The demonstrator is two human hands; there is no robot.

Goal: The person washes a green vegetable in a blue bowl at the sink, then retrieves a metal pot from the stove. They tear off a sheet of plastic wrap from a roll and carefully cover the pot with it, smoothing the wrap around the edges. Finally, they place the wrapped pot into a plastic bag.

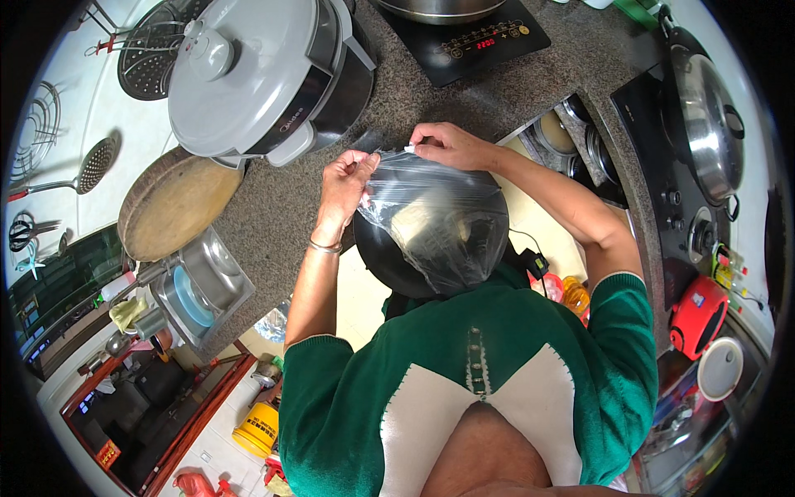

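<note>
Clear plastic film point(435, 217) lies in creases over a round black pan or bowl point(382, 251) in front of my torso. My left hand point(345, 186), with a bangle at the wrist, pinches the film's edge at the vessel's far left. At the far side my right hand point(450, 146) pinches a whitish gathered bit of the film between thumb and fingers. The film is pulled taut in lines between both hands. Part of the black surface at the left is uncovered by film. What supports the vessel is hidden.
Beyond my left hand stands a large grey-lidded cooker point(248, 74) on the speckled countertop point(267, 217). A lit induction hob point(478, 46) carries a metal pan. Left are a round wooden board point(186, 205) and a sink point(214, 267); right, a gas hob point(652, 155) with a lidded wok point(708, 124).
</note>
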